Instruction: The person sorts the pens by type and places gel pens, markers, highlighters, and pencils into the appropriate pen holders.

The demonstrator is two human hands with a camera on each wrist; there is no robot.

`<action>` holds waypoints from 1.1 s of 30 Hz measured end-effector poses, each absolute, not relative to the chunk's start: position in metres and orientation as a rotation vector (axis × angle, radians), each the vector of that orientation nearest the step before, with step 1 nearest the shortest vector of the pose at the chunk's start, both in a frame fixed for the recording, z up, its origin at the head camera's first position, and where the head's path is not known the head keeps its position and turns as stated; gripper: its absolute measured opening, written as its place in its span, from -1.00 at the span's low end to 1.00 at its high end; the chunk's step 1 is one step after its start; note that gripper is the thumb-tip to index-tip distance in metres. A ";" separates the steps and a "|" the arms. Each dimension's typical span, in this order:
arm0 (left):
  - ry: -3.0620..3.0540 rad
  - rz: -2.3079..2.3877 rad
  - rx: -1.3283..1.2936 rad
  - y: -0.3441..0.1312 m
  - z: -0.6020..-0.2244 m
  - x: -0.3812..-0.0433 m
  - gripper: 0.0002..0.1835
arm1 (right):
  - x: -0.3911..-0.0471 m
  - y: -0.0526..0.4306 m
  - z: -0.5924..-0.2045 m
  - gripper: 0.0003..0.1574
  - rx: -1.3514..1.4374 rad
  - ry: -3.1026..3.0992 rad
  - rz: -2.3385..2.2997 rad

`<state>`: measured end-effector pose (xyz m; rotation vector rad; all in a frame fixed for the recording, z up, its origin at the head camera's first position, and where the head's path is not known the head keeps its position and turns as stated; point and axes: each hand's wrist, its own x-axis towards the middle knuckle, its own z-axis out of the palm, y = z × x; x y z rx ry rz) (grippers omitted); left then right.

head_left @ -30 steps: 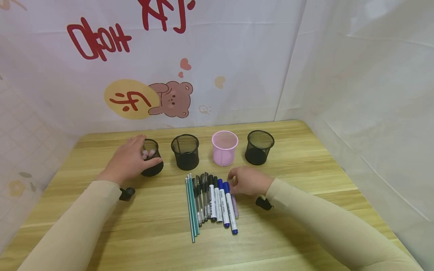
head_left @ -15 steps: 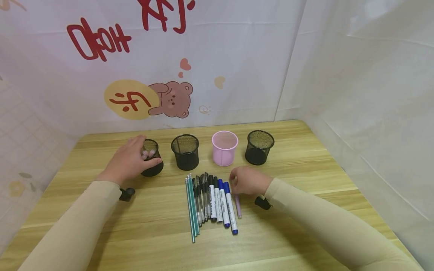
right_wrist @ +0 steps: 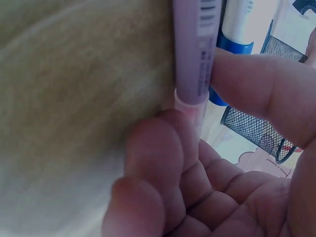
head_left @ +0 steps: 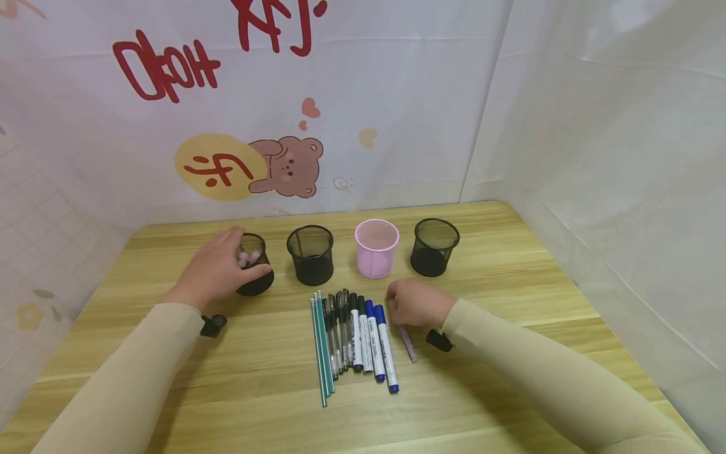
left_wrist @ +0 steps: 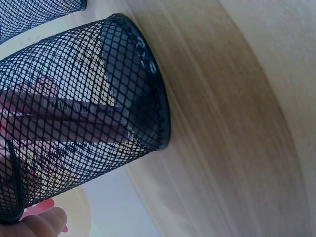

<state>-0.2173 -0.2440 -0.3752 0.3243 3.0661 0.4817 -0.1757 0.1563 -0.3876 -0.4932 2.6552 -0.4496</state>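
Observation:
At the left of the table, my left hand (head_left: pixel 210 268) holds a black mesh pen cup (head_left: pixel 255 285), its thumb across the near side. Several pink-capped pens (head_left: pixel 248 257) stand in that cup. In the left wrist view, their barrels (left_wrist: pixel 74 131) show through the mesh. My right hand (head_left: pixel 421 302) pinches a light purple pen (head_left: pixel 407 345) near its cap, thumb on one side and fingers on the other. The pen slants just right of the blue-capped markers (head_left: pixel 386 353); my fingers hide its top in the head view.
Beyond the pens stand a black mesh cup (head_left: pixel 312 268), a pink cup (head_left: pixel 374 258) and another black cup (head_left: pixel 432 255). Teal pencils (head_left: pixel 320 353), black gel pens (head_left: pixel 338 334) and black-capped markers (head_left: pixel 358 337) lie in a row. A white curtain (head_left: pixel 420 126) hangs behind.
The purple pen's lower end has swung right, away from the blue marker, and my right hand has shifted slightly right. My left hand and its cup stay put.

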 end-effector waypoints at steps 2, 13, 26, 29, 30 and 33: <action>3.069 0.481 0.324 -0.244 -0.375 -0.217 0.29 | -0.176 0.156 -0.388 -0.60 -0.486 2.660 -0.446; 3.065 0.494 0.323 -0.244 -0.376 -0.216 0.21 | -0.174 0.156 -0.390 -0.66 -0.468 2.689 -0.462; 3.042 0.508 0.308 -0.245 -0.377 -0.216 0.21 | -0.177 0.160 -0.392 -0.56 -0.420 2.691 -0.591; 3.036 0.507 0.304 -0.245 -0.377 -0.216 0.24 | -0.178 0.161 -0.392 -0.56 -0.412 2.702 -0.605; 3.036 0.506 0.303 -0.245 -0.377 -0.217 0.24 | -0.179 0.161 -0.392 -0.57 -0.410 2.705 -0.608; 3.034 0.501 0.301 -0.245 -0.377 -0.217 0.25 | -0.179 0.161 -0.390 -0.57 -0.407 2.712 -0.622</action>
